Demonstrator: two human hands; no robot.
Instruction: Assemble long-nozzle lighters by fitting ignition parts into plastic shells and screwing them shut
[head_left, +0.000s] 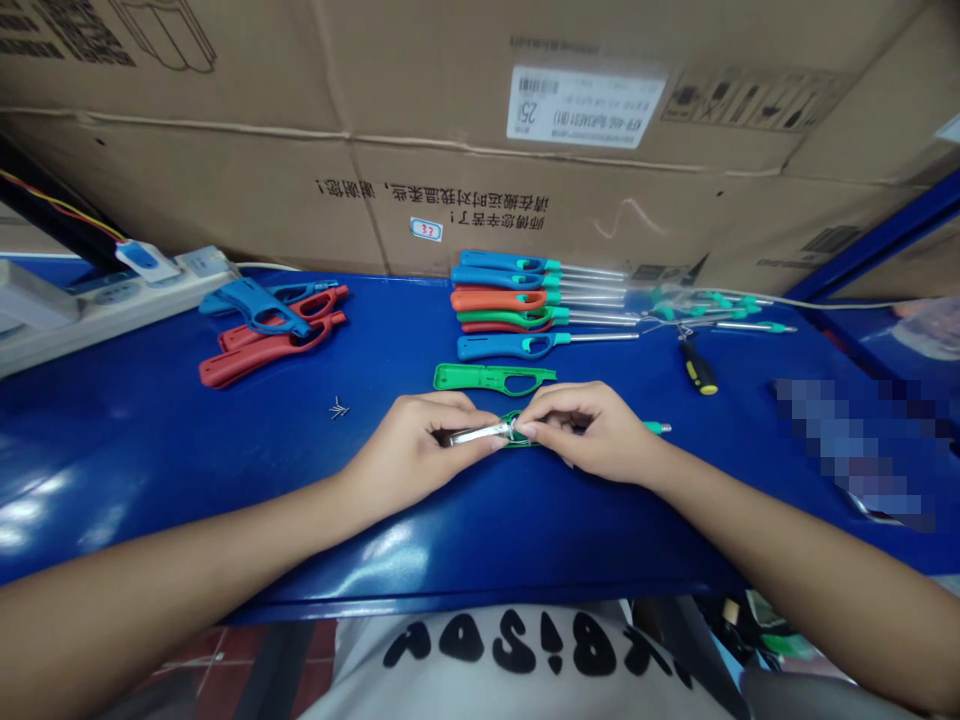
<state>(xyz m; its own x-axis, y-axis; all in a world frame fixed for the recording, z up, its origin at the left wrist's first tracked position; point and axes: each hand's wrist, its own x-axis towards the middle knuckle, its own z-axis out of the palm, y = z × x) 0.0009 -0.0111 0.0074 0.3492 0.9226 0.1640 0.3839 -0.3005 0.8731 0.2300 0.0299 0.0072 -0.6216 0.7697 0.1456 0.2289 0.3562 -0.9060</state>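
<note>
Both hands meet at the middle of the blue table. My left hand (416, 450) grips a green utility lighter body (517, 441), and a silver metal part (480, 433) shows between its fingers. My right hand (585, 430) pinches the same green body from the other side, and the fingers partly hide it. A green-tipped metal nozzle (656, 427) sticks out beyond my right hand. Just above the hands lies a separate green lighter shell (491, 378).
Finished blue, orange, green and red lighters (510, 300) lie in a row at the back. Red and blue shells (274, 330) lie to the left. A screwdriver (697, 365), green-tipped nozzles (705, 310), a small metal piece (339, 408) and a power strip (112, 300) sit about. Cardboard boxes (480, 130) wall the back.
</note>
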